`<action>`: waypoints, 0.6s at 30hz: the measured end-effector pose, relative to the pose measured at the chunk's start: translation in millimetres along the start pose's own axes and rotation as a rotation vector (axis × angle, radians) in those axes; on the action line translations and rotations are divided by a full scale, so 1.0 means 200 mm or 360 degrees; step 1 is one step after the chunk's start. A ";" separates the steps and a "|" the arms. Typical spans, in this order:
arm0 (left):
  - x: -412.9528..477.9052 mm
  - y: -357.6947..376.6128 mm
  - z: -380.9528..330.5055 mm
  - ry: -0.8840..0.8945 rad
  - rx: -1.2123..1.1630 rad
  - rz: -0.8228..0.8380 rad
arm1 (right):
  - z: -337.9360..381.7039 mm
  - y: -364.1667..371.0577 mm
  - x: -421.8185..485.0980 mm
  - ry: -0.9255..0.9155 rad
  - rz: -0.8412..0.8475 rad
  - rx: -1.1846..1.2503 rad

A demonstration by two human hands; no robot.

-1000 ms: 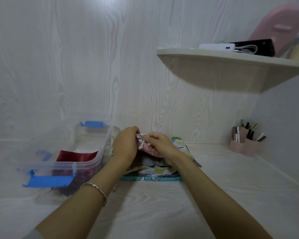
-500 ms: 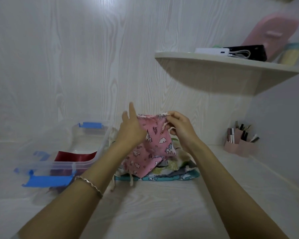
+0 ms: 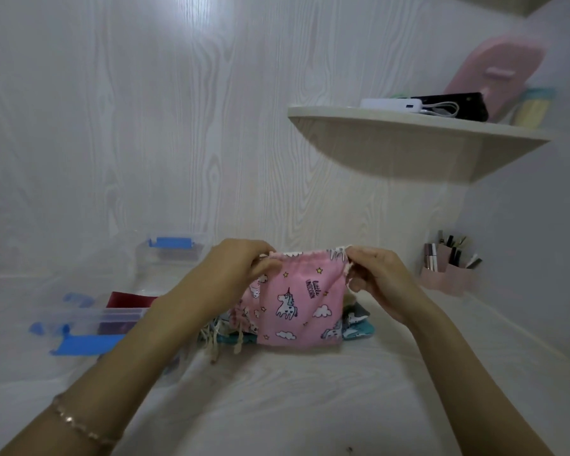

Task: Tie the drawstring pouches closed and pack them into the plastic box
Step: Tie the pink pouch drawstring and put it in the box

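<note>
1. Pink unicorn pouch (image 3: 298, 299) hangs upright over the pouch pile (image 3: 231, 327) on the desk (image 3: 277, 406).
2. Left hand (image 3: 236, 263) and right hand (image 3: 377, 276) each pinch a top corner.
3. Clear plastic box (image 3: 165, 258) sits left, holding something red (image 3: 129, 299).

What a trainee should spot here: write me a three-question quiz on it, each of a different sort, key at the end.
1. True or false: the left hand and right hand each pinch a top corner of the pink unicorn pouch.
2. Where does the plastic box stand relative to the pouch pile? A) to its left B) on the wall shelf C) to its right
3. Fill in: the flat item lying in the box is ___ in colour.
Key: 1 true; 2 A; 3 red.
</note>
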State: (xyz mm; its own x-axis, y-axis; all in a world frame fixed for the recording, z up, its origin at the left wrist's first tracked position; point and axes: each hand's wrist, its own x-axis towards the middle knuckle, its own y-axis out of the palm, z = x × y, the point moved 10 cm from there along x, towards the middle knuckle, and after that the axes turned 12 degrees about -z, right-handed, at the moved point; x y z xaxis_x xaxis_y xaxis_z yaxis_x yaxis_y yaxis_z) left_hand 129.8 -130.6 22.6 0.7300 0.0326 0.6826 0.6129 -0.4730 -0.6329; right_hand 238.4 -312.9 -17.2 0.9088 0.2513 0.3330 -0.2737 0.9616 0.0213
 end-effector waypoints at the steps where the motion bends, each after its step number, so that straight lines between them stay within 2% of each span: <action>1: -0.01 0.01 -0.01 0.0024 0.0030 0.0068 | -0.04 -0.01 -0.02 0.0033 -0.0027 0.0008; 4: -0.04 -0.01 0.00 0.0006 -0.0002 0.0054 | -0.16 -0.06 -0.03 0.0190 -0.0164 0.0229; 6: -0.04 -0.10 0.06 -0.0144 -0.0101 -0.0196 | -0.26 -0.12 -0.03 0.0382 -0.0296 0.0616; 8: -0.07 -0.16 0.17 -0.0414 -0.0271 -0.0478 | -0.35 -0.15 -0.04 0.0529 -0.0388 0.0991; 9: -0.09 -0.16 0.21 -0.0537 -0.0371 -0.0536 | -0.39 -0.15 -0.05 0.0582 -0.0394 0.1098; 11: -0.12 -0.09 0.23 -0.0679 -0.0618 -0.0481 | -0.42 -0.09 -0.07 0.0663 -0.0349 0.1244; 15: -0.13 0.08 0.13 -0.0808 -0.1255 -0.0136 | -0.28 0.08 -0.07 0.0681 -0.0108 0.1541; 18: -0.13 0.11 0.05 -0.0855 -0.1584 -0.0051 | -0.19 0.20 -0.06 0.0622 0.0146 0.1363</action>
State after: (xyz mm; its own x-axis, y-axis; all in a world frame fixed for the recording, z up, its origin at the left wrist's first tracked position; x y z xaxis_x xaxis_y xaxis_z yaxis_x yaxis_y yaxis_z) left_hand 127.6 -132.3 -13.0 0.9007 0.3182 0.2960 0.2960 -0.9479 0.1182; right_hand 227.9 -274.5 -56.2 0.8709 0.4905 0.0315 -0.3463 0.5670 0.7474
